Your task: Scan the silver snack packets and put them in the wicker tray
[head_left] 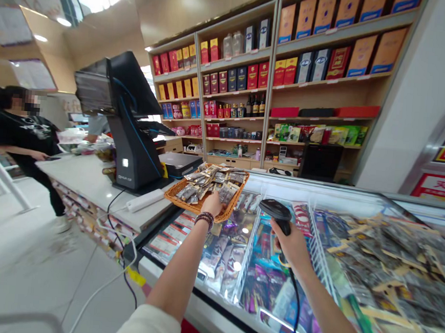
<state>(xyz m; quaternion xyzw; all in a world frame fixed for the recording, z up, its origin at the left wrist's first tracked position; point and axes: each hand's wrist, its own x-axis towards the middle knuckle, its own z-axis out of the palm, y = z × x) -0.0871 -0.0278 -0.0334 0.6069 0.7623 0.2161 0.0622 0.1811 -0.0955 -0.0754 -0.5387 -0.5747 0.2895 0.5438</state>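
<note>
My left hand point(212, 204), with a beaded bracelet point(205, 217) at the wrist, reaches over the near rim of a shallow wicker basket point(174, 197) among small silver-grey snack packets point(189, 192). Its fingers look curled in, but whatever they hold is hidden by the hand. In my right hand point(291, 241) is a black barcode scanner point(276, 210), gripped by its handle, with its head pointing up and to the left. The scanner's black cable point(296, 300) hangs down over the glass freezer top. The basket rests on the freezer's back left corner, beside the counter.
Bagged goods lie under the freezer glass point(233, 265), divided by white wire racks point(248, 256). A heap of packets point(396, 262) covers the right side. At left stand a checkout screen point(133, 123), a white power strip point(145, 200) and cables. Another person point(21, 125) stands beyond the counter point(79, 168).
</note>
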